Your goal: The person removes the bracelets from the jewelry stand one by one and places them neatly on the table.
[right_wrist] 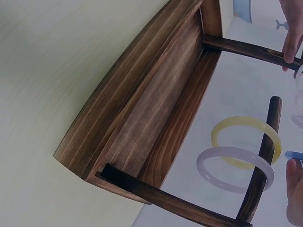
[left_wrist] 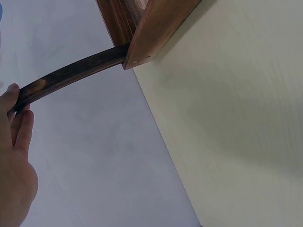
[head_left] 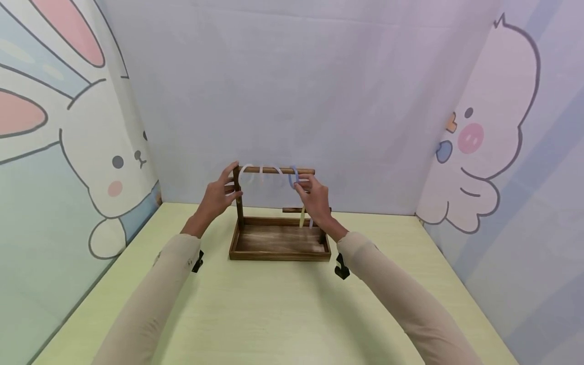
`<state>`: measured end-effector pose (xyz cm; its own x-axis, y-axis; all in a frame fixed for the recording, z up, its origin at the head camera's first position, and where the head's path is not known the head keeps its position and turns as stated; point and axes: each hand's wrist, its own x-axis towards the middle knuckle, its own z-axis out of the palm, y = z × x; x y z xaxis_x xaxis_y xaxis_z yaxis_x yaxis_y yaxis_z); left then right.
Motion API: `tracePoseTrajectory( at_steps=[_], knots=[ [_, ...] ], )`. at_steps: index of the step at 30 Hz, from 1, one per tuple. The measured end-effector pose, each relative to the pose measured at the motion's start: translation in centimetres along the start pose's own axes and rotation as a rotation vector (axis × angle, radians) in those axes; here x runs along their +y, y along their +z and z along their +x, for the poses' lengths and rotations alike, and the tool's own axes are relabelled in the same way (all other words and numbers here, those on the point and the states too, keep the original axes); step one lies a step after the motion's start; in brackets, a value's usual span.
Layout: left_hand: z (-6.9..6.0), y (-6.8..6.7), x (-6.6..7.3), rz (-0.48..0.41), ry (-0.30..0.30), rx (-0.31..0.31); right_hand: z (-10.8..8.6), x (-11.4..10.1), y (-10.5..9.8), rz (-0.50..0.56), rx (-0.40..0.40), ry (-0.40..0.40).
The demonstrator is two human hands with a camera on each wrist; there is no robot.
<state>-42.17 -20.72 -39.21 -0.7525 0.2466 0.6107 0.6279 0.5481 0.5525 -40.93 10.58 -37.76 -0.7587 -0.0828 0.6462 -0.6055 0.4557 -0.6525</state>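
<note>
A dark wooden rack with a tray base (head_left: 279,256) stands on the table. My left hand (head_left: 217,196) grips its left post (head_left: 240,209), thumb and fingers around the upper part; the left wrist view shows this hand (left_wrist: 16,156) on the post (left_wrist: 71,73). With my right hand (head_left: 316,202) I pinch a blue ring (head_left: 292,177) at the right part of the top bar (head_left: 285,171). A white ring (head_left: 244,172) and other pale rings hang left of it. On the lower bar (right_wrist: 258,189) hang a yellow ring (right_wrist: 236,121) and a lilac ring (right_wrist: 213,177).
The pale yellow table (head_left: 264,309) runs around the rack, with a plain curtain (head_left: 292,101) behind it. Side walls carry a rabbit drawing (head_left: 100,167) at left and another cartoon animal (head_left: 483,152) at right.
</note>
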Motion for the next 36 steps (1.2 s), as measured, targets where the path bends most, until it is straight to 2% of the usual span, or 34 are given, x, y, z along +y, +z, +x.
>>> tracePoseTrajectory(
  at_steps=[10, 19, 36],
  knots=[
    [0.1, -0.3, -0.1, 0.018, -0.026, 0.015, 0.1, -0.1, -0.2, 0.012, -0.003, -0.008],
    [0.1, -0.2, 0.2, 0.001, -0.045, 0.005, 0.1, -0.2, -0.9, -0.001, 0.024, -0.007],
    [0.0, 0.1, 0.6, 0.003, -0.02, -0.012, -0.4, 1.0, -3.9, -0.033, 0.031, 0.004]
  ],
)
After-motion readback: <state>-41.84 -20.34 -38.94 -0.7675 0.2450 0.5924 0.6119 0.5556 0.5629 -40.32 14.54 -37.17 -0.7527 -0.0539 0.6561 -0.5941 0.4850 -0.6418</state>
